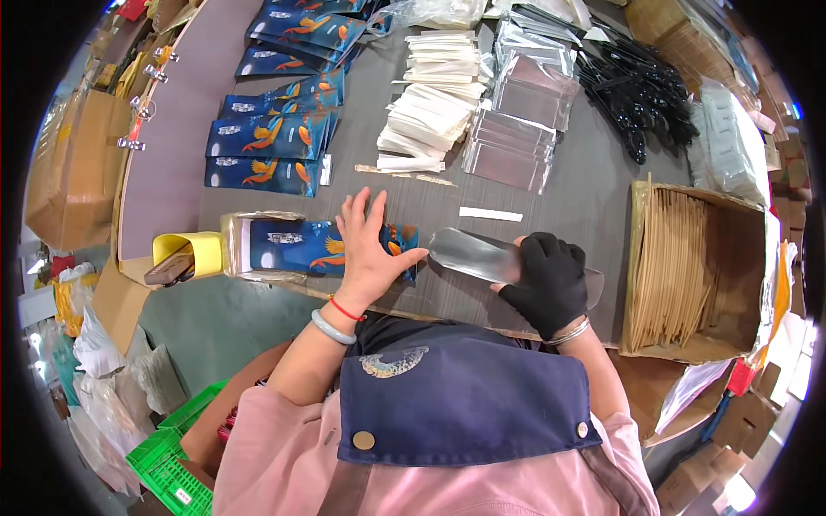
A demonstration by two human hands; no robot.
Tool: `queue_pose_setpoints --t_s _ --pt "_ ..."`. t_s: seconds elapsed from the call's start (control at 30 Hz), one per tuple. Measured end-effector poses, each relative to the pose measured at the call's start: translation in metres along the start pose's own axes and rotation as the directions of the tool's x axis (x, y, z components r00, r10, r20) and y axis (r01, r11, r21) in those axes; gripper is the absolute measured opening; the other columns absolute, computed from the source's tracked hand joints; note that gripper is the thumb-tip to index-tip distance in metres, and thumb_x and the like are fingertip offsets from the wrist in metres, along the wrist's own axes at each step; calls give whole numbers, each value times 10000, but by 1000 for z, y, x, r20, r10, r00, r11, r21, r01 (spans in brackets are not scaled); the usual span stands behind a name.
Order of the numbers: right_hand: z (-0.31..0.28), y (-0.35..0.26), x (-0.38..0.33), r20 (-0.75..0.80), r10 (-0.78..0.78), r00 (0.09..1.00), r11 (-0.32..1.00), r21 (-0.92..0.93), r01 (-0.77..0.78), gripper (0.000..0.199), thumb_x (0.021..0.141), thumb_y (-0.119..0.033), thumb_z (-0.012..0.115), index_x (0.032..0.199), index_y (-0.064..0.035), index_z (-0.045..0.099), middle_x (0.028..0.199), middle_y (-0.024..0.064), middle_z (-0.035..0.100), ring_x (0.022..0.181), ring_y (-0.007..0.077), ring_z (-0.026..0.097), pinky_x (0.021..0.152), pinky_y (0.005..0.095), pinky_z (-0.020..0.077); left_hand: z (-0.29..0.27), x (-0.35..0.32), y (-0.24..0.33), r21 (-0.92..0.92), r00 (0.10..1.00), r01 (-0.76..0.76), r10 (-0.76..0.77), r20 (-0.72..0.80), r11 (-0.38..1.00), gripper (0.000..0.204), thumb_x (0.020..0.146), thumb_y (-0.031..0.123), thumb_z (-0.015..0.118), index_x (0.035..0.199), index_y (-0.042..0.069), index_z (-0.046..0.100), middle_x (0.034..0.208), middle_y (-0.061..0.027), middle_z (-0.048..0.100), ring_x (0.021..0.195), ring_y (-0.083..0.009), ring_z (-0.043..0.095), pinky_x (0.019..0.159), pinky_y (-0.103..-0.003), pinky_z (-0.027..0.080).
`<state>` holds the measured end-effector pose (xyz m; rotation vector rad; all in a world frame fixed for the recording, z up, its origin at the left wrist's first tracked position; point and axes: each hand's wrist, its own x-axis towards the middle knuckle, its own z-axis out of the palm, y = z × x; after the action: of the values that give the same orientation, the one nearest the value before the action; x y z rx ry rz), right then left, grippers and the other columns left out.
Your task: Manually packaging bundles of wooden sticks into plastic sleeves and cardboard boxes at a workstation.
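Observation:
My left hand (pixel 365 245) is bare, its fingers spread over the right part of a blue printed pouch (pixel 292 248). That pouch lies flat on the table, its left end inside a cut-open cardboard tray (pixel 234 249). My right hand (pixel 549 279) wears a black glove with bare fingertips and is closed on a long, shiny grey piece (pixel 460 251) with a rounded left end. Whether this is film or stiff material I cannot tell; part of it shows beyond the hand. My left thumb comes close to its tip. A narrow white strip (pixel 490 214) lies just beyond it.
Blue pouches (pixel 267 138) overlap at the far left, beside white strips (pixel 430 103) and clear film sleeves (pixel 512 146). Black glossy items (pixel 641 99) are heaped far right. A carton (pixel 635 284) of upright brown cards stands right; a yellow holder (pixel 200 251) sits left.

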<state>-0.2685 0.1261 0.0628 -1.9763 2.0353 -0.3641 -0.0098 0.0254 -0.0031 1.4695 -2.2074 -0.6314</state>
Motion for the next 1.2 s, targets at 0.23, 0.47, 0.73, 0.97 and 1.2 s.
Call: queue_pose_setpoints --t_s 0.23,0.47,0.73,0.97,1.2 --pt "41 -32 26 61 -141 988 981 141 131 623 671 -449 793 1120 -69 591 1073 119 608 1021 320 577 902 440 398 -3 4 3 -82 1000 -20 21 21 996 955 630 359 890 1412 54 437 1481 -192 343 1395 -397 263 1147 -539 168" --pt "20 15 11 -338 32 940 987 158 23 483 673 -299 832 1075 -98 656 1069 111 662 1017 314 614 903 431 459 31 51 38 -69 892 -451 451 -14 890 382 688 194 799 1038 110 672 1073 -55 592 1056 -273 533 923 -448 399" --pt "-24 222 -136 -568 660 491 670 149 -728 322 866 -248 735 1030 15 645 932 120 660 873 243 626 804 342 499 59 91 59 102 810 -576 549 207 811 112 784 143 702 859 124 620 909 -35 550 926 -248 528 793 -406 413" --pt "-20 236 -150 -429 635 642 727 52 -684 213 849 -214 603 900 -8 586 880 228 621 816 396 608 724 455 482 62 123 76 156 847 -528 530 34 835 225 769 149 732 957 104 617 1063 -68 571 1045 -297 522 880 -431 422" --pt "-28 228 -147 -362 671 646 701 27 -713 195 819 -180 592 914 -10 571 928 222 628 913 419 599 790 458 488 56 130 88 147 885 -460 439 155 876 395 673 200 835 1001 101 639 1040 -80 580 1045 -298 536 908 -454 419"
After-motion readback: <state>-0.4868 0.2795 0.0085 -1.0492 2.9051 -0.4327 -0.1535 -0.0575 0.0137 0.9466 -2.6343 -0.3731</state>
